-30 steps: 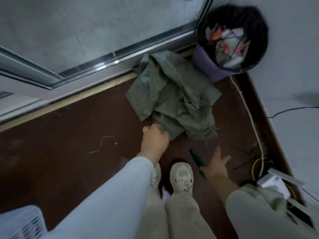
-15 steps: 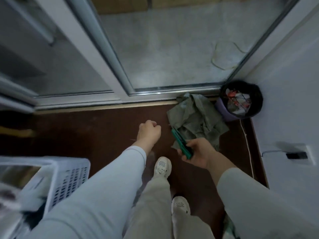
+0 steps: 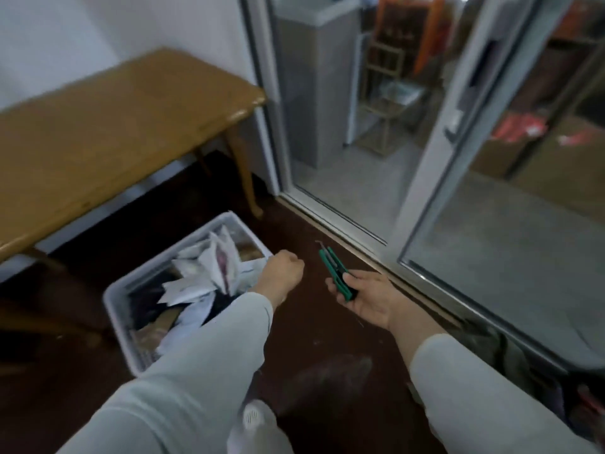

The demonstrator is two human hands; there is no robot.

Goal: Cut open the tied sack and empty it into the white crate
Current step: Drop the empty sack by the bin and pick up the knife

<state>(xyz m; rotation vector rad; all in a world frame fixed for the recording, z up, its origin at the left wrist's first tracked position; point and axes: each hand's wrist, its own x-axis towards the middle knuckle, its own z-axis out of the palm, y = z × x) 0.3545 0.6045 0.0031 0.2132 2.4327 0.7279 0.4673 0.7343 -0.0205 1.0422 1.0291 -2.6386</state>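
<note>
Dark floor (image 3: pixel 327 329), white crate (image 3: pixel 119 298) sitting full. Right hand (image 3: pixel 366 298) gripping green cutter (image 3: pixel 337 273), blade possibly showing; left hand (image 3: pixel 283 270) hanging fisted, seemingly empty. Risk: nicking leg walking.

Glossy wooden table (image 3: pixel 108 126); white plastic crate (image 3: pixel 121 290), crumpled paper (image 3: pixel 209 273) inside; matt dark floor (image 3: pixel 320 339).

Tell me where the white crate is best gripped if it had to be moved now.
Probably the white crate by its bare rim at the two short ends, coming from above. The table overhangs its far side, the packets fill its middle, and the left hand hangs over the right edge.
</note>
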